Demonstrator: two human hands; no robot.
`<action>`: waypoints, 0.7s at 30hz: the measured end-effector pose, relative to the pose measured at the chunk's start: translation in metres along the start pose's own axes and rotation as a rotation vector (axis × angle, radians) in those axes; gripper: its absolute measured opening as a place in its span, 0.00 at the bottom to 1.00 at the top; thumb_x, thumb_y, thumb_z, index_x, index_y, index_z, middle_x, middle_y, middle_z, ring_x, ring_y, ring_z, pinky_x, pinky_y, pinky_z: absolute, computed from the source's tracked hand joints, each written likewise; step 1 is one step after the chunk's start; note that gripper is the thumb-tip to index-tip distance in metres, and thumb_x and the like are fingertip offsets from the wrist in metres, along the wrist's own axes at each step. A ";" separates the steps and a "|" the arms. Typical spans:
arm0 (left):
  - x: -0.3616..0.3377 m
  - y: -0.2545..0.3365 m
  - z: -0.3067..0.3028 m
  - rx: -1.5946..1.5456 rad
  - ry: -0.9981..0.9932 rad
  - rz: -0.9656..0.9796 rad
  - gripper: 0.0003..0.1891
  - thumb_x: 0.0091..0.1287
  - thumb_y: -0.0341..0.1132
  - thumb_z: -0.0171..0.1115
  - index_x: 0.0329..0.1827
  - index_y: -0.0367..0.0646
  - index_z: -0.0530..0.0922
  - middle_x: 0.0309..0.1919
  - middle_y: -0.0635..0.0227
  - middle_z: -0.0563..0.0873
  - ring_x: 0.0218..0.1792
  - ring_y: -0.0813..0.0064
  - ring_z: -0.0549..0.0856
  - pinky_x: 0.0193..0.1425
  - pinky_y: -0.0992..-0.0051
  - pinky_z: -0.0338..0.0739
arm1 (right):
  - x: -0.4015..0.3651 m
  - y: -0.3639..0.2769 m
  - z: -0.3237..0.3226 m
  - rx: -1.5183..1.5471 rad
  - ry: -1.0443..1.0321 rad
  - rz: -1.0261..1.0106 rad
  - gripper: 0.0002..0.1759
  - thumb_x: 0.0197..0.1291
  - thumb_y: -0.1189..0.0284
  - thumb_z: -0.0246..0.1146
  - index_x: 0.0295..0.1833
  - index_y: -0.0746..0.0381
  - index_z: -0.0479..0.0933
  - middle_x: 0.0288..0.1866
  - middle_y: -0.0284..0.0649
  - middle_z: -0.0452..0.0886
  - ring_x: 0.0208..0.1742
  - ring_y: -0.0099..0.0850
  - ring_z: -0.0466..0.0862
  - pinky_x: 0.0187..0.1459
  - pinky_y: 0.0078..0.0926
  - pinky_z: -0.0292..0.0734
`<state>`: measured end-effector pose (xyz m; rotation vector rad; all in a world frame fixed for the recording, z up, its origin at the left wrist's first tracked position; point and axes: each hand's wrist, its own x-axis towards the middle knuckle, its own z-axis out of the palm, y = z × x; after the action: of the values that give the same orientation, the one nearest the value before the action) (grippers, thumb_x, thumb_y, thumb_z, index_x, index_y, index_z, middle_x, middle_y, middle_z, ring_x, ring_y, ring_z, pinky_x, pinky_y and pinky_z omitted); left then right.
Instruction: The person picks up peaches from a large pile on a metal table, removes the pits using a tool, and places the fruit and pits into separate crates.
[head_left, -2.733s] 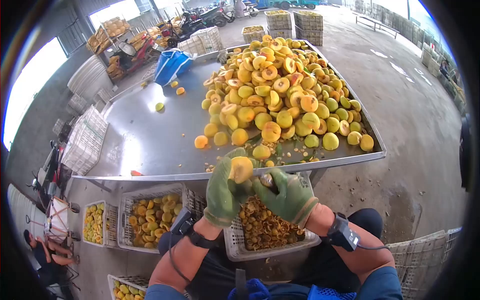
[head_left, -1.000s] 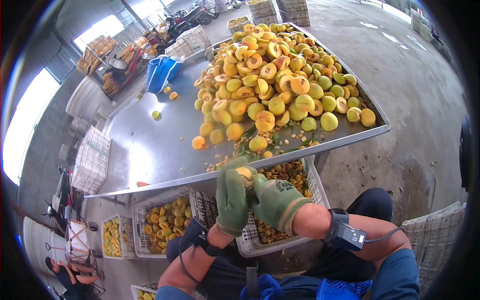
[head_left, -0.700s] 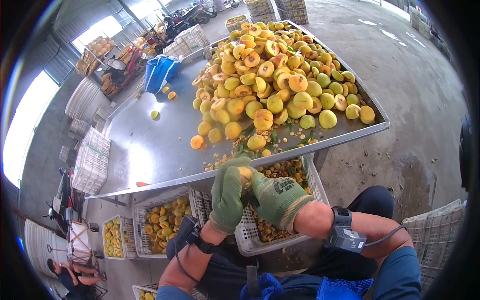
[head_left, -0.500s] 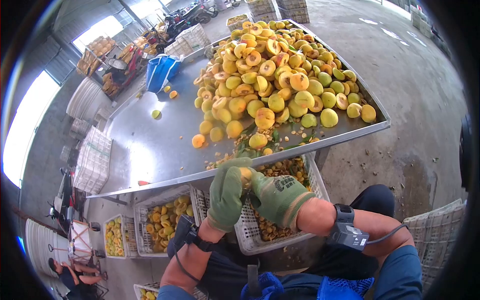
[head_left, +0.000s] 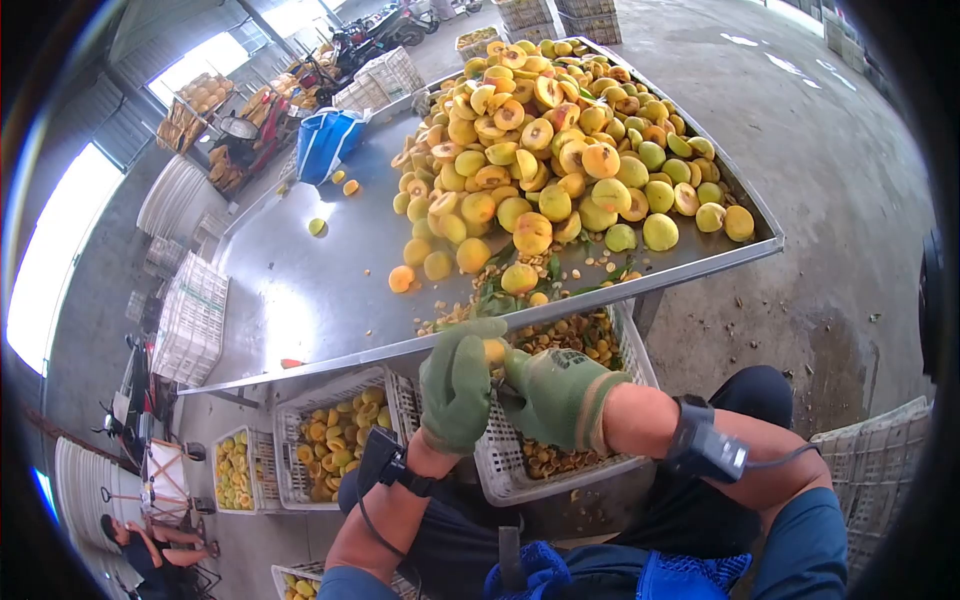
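Observation:
My left hand [head_left: 455, 388], in a green knit glove, is closed round a yellow peach [head_left: 494, 350], only part of which shows between the gloves. Against that peach presses my right hand [head_left: 558, 396], gloved alike, with its fingers curled. What the right fingers grip is hidden. Both hands are just in front of the near rim of a metal table [head_left: 400, 352]. Below them stands a white crate [head_left: 525, 492] with pits and scraps of fruit. On the table rises a large heap of halved and whole peaches [head_left: 530, 150], with loose pits and leaves at its near edge.
A crate of peaches [head_left: 340, 440] and another crate [head_left: 237, 470] stand on the floor to the left. A blue bag [head_left: 328, 145] lies on the table's far left. Stacked crates [head_left: 880, 490] are at the right. Another person [head_left: 150, 555] sits at the lower left.
My right hand has rolled slightly over the peach, turning the glove's printed back away. My left hand stays round the peach. The view has shifted a little.

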<state>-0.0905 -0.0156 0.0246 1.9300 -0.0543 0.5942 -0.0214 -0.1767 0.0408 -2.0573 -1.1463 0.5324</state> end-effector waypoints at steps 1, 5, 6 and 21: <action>0.002 0.000 0.001 0.016 0.005 -0.007 0.16 0.81 0.35 0.49 0.55 0.32 0.82 0.40 0.59 0.90 0.39 0.72 0.87 0.47 0.70 0.82 | 0.001 0.000 0.001 -0.030 0.015 0.013 0.17 0.67 0.64 0.60 0.52 0.66 0.80 0.39 0.58 0.87 0.44 0.54 0.88 0.47 0.50 0.83; -0.001 -0.003 0.003 0.005 -0.009 -0.043 0.16 0.79 0.34 0.49 0.56 0.32 0.81 0.41 0.59 0.90 0.40 0.71 0.88 0.48 0.70 0.83 | 0.002 0.009 0.009 -0.005 0.062 -0.029 0.14 0.63 0.67 0.65 0.50 0.64 0.79 0.35 0.54 0.86 0.39 0.57 0.86 0.40 0.50 0.80; -0.002 -0.003 0.002 -0.014 -0.021 -0.049 0.16 0.79 0.34 0.49 0.57 0.32 0.81 0.41 0.58 0.90 0.40 0.70 0.88 0.48 0.69 0.83 | 0.001 0.010 0.011 0.044 0.046 -0.027 0.14 0.63 0.67 0.65 0.49 0.64 0.79 0.35 0.54 0.86 0.39 0.57 0.86 0.40 0.50 0.80; -0.002 -0.012 -0.004 -0.056 -0.120 -0.014 0.23 0.82 0.47 0.49 0.62 0.34 0.78 0.46 0.61 0.88 0.44 0.72 0.87 0.52 0.71 0.83 | 0.000 0.004 -0.031 0.772 -0.456 0.229 0.14 0.67 0.64 0.63 0.46 0.65 0.81 0.26 0.31 0.79 0.21 0.21 0.78 0.21 0.22 0.72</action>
<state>-0.0902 -0.0073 0.0145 1.9087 -0.1320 0.4626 0.0011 -0.1906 0.0584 -1.4153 -0.7527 1.3673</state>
